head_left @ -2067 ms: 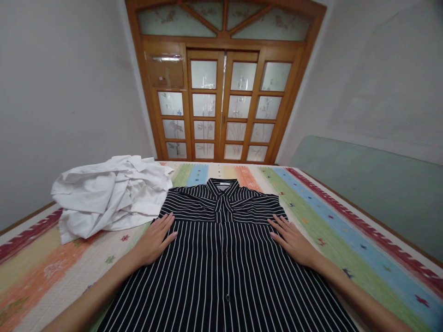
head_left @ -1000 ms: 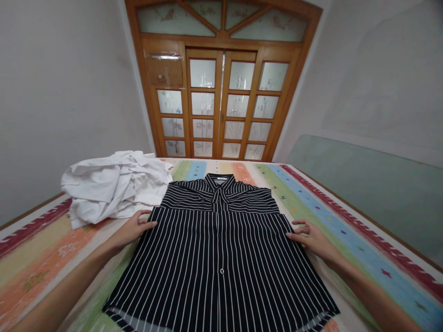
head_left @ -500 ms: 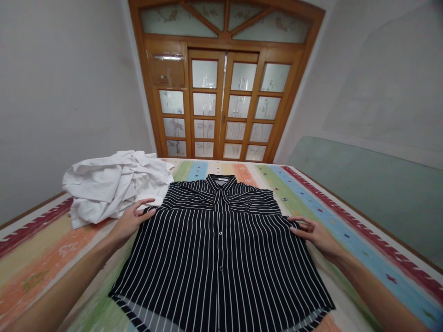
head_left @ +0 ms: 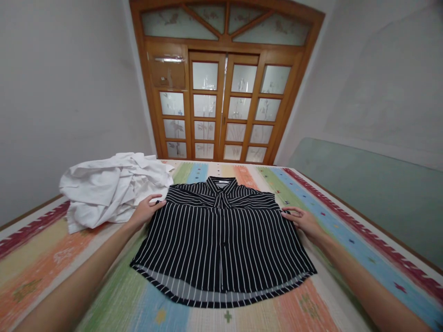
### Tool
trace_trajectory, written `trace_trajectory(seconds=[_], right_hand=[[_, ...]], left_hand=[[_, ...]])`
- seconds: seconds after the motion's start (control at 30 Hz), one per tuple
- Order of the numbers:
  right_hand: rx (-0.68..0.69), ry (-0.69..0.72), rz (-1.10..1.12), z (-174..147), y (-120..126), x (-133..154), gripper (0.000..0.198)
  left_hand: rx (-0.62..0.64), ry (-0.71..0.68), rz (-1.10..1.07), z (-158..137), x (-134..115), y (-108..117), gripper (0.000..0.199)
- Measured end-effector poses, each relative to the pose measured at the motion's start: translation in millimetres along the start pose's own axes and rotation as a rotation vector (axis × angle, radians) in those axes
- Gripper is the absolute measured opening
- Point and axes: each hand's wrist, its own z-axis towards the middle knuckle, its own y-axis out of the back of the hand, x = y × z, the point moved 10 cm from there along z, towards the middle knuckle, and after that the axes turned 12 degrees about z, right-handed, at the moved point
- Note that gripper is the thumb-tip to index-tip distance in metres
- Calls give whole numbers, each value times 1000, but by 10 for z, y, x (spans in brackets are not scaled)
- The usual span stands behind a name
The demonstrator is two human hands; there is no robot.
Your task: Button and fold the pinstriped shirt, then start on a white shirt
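Observation:
A black shirt with white stripes (head_left: 221, 244) lies front up, its collar at the far end and its curved hem toward me. A fold runs across it below the collar, and the sleeves are out of sight. My left hand (head_left: 147, 210) pinches the fold's left end between thumb and fingers. At the right end, my right hand (head_left: 304, 221) grips the same fold, thumb below and fingers on top. Both hands are closed on the cloth.
A crumpled white cloth (head_left: 110, 184) lies at the left, close to my left hand. Under everything spreads a multicoloured striped cover (head_left: 114, 295). Beyond its far edge stand wooden doors with glass panes (head_left: 221, 106). A pale green board (head_left: 363, 184) stands along the right side.
Both hands have moved the fold slightly away from me and inward. The hem has slid forward with it, so its whole curved edge now shows.

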Motion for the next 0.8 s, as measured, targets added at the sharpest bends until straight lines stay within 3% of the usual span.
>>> trace_trajectory(seconds=[0.17,0.4,0.67,0.8], right_hand=[[23,-45,-103,17,-121,-119,61],[69,-80,-92,-7,-33,-182,63],[133,-81,-176,-153,71,-196,63],[215,-123,-118,-321,83,-194,72]], left_hand=[[72,61,51,102,264,-128,61],[156,19,37,18,249,-160,61],[257,55,31,-314,260,-184,71],[282,14,3,-538,231,-134,86]])
